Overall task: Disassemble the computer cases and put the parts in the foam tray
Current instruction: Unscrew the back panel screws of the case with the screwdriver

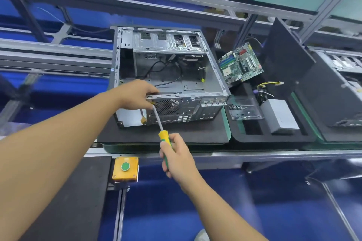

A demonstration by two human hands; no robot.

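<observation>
My left hand (137, 95) clamps the rear rim of the computer case (195, 76), steadying it, while my right hand (177, 159) grips the screwdriver (159, 121), tip against the rear panel; the foam tray (274, 138) sits at three o'clock.

Open grey computer case (170, 76): bare sheet metal, dull satin. Black foam pad (176, 133) beneath: matt, slightly rough. Black foam tray (274, 137): same matt foam. Yellow-and-green screwdriver (162, 134): glossy plastic handle, bright smooth metal shaft. Clear plastic box (244, 107): transparent, shiny. Green circuit board (241, 62): semi-gloss. Yellow button box (125, 168): smooth plastic.
</observation>
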